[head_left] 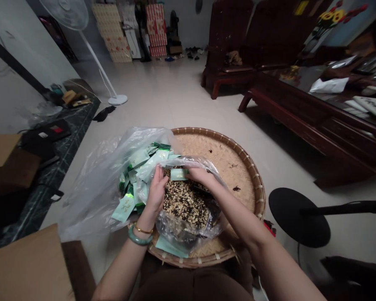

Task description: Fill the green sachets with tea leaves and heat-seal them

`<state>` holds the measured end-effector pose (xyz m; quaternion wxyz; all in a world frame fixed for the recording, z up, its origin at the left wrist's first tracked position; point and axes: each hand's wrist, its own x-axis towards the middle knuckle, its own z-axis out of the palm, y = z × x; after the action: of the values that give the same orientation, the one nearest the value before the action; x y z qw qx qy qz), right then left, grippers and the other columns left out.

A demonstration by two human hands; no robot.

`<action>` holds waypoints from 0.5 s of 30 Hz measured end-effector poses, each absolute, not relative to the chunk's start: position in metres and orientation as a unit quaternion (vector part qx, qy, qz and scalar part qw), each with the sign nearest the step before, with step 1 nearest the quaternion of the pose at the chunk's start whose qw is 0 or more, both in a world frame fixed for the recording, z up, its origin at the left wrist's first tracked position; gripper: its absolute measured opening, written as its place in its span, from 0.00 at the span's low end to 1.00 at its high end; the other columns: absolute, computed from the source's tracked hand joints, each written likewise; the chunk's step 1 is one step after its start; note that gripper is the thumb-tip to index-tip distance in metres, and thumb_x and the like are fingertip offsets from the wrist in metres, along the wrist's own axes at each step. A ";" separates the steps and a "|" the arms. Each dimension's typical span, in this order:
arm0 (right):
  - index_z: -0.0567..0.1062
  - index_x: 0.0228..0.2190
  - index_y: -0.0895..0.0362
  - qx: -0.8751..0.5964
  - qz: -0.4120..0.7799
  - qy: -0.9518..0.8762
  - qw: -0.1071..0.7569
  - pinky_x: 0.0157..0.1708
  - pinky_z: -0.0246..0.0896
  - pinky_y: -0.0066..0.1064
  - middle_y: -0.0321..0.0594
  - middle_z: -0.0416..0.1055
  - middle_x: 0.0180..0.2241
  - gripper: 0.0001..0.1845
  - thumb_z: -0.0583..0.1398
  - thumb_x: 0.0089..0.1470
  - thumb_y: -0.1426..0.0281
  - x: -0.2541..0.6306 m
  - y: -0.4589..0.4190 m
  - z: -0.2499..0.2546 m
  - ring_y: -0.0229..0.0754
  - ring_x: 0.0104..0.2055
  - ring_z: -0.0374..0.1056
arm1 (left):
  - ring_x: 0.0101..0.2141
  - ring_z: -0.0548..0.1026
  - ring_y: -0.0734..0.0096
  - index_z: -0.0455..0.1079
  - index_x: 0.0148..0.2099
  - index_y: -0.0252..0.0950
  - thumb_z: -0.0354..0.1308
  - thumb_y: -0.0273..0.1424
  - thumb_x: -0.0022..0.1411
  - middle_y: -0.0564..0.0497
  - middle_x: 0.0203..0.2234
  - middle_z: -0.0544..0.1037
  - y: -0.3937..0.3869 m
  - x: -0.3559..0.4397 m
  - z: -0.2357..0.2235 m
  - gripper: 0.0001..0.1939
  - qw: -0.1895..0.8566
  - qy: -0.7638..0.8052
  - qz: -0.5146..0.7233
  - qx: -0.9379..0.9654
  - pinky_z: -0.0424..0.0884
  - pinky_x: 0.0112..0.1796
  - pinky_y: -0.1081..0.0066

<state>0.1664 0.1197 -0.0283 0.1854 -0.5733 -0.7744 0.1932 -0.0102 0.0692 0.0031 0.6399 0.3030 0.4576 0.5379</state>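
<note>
A round woven bamboo tray (pixel 244 163) rests on my lap. On it sits a clear plastic bag (pixel 188 232) full of dark and pale dried tea mix (pixel 184 205). My left hand (pixel 156 190) and my right hand (pixel 202 175) meet over that bag, both pinching a small pale green packet (pixel 178 174) between them. A larger clear bag (pixel 97 188) on the tray's left holds several green and white packets (pixel 134 175). A jade bangle and a thin gold bracelet circle my left wrist.
A white standing fan (pixel 113 98) is at the back left, stacked boxes (pixel 131 29) behind. Dark wooden furniture (pixel 301 113) runs along the right. A black round base (pixel 297 215) lies on the floor at right. Cardboard boxes (pixel 21 263) sit at left.
</note>
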 end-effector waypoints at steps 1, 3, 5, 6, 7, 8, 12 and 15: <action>0.77 0.38 0.57 -0.575 0.196 -0.771 0.191 0.53 0.57 0.39 0.47 0.73 0.47 0.18 0.64 0.41 0.81 0.165 0.120 -0.028 0.52 0.51 0.66 | 0.66 0.45 0.64 0.57 0.64 0.43 0.55 0.20 0.55 0.52 0.67 0.46 0.068 -0.011 0.002 0.35 0.641 0.457 0.537 0.302 0.45 0.63 0.65; 0.77 0.33 0.56 -0.582 0.211 -0.759 0.203 0.50 0.59 0.38 0.45 0.76 0.43 0.13 0.61 0.44 0.81 0.165 0.115 -0.023 0.50 0.47 0.68 | 0.65 0.47 0.64 0.58 0.63 0.42 0.56 0.21 0.55 0.50 0.67 0.49 0.066 -0.013 -0.001 0.33 0.642 0.457 0.538 0.300 0.46 0.63 0.65; 0.77 0.29 0.56 -0.584 0.227 -0.747 0.223 0.45 0.62 0.36 0.43 0.77 0.36 0.09 0.59 0.48 0.79 0.166 0.105 -0.017 0.48 0.42 0.70 | 0.65 0.50 0.65 0.60 0.61 0.39 0.57 0.22 0.55 0.47 0.66 0.53 0.063 -0.012 -0.003 0.31 0.638 0.454 0.538 0.311 0.47 0.62 0.66; 0.77 0.29 0.56 -0.584 0.234 -0.741 0.236 0.43 0.63 0.35 0.42 0.77 0.34 0.08 0.58 0.50 0.78 0.166 0.097 -0.015 0.47 0.39 0.71 | 0.64 0.52 0.65 0.60 0.60 0.38 0.58 0.23 0.54 0.46 0.65 0.55 0.061 -0.011 -0.004 0.31 0.635 0.454 0.538 0.318 0.48 0.62 0.66; 0.76 0.30 0.56 -0.585 0.239 -0.734 0.249 0.41 0.64 0.34 0.42 0.77 0.33 0.07 0.57 0.52 0.76 0.165 0.088 -0.014 0.45 0.38 0.72 | 0.64 0.54 0.65 0.60 0.60 0.38 0.60 0.24 0.53 0.44 0.64 0.57 0.059 -0.010 -0.005 0.32 0.632 0.456 0.537 0.323 0.50 0.62 0.67; 0.75 0.32 0.57 -0.588 0.247 -0.722 0.267 0.39 0.65 0.33 0.42 0.77 0.33 0.07 0.57 0.54 0.73 0.163 0.079 -0.015 0.44 0.37 0.72 | 0.62 0.57 0.64 0.59 0.60 0.38 0.62 0.25 0.52 0.43 0.63 0.60 0.056 -0.008 -0.006 0.33 0.631 0.458 0.536 0.325 0.52 0.61 0.67; 0.71 0.37 0.58 -0.575 0.374 -0.599 0.412 0.28 0.67 0.29 0.39 0.75 0.28 0.10 0.56 0.56 0.66 0.150 0.035 -0.027 0.41 0.29 0.71 | 0.49 0.73 0.59 0.66 0.54 0.34 0.66 0.33 0.49 0.41 0.47 0.76 0.042 0.001 -0.011 0.29 0.656 0.463 0.476 0.360 0.67 0.50 0.65; 0.67 0.47 0.57 -0.567 0.355 -0.565 0.483 0.31 0.69 0.33 0.40 0.74 0.31 0.19 0.58 0.54 0.67 0.147 0.011 -0.025 0.43 0.32 0.71 | 0.32 0.75 0.65 0.73 0.36 0.31 0.64 0.39 0.50 0.48 0.29 0.79 0.033 0.002 -0.012 0.16 0.613 0.501 0.404 0.458 0.69 0.35 0.70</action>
<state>0.1470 0.0113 -0.0253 0.4829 -0.5669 -0.5653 0.3548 0.0018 0.0330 -0.0118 0.6127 0.4584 0.5015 0.4037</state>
